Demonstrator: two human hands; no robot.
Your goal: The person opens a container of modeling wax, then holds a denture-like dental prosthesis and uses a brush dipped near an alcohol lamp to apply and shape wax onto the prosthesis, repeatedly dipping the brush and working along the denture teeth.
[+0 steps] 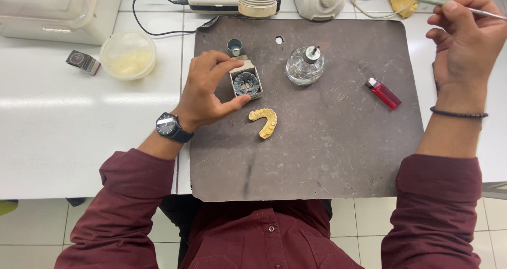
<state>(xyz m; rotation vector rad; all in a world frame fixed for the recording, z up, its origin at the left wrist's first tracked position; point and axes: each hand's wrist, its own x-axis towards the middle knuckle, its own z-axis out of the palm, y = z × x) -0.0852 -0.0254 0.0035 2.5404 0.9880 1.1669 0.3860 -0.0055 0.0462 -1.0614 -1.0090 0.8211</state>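
Your left hand (207,92) pinches the small open box (246,82), thumb at its near side, fingers curled over the far-left corner. The box holds a dark round wax cake and sits on the grey mat (327,152), left of centre toward the far edge. Your right hand (467,42) is raised off the mat's far-right corner, fingers closed on a thin metal instrument (449,5) that runs across the fingertips.

Just near of the box: the yellow dental cast (265,122), arch-shaped, lying flat on the mat, not touching the box. Just beyond it: a small metal cup (234,47). Right of the box: glass spirit lamp (305,65), upright. Further right: red lighter (384,93), lying flat, near the mat's right edge.

Off the mat, on the white tabletop to the left: round lidded tub (128,55) and a small grey packet (83,62).
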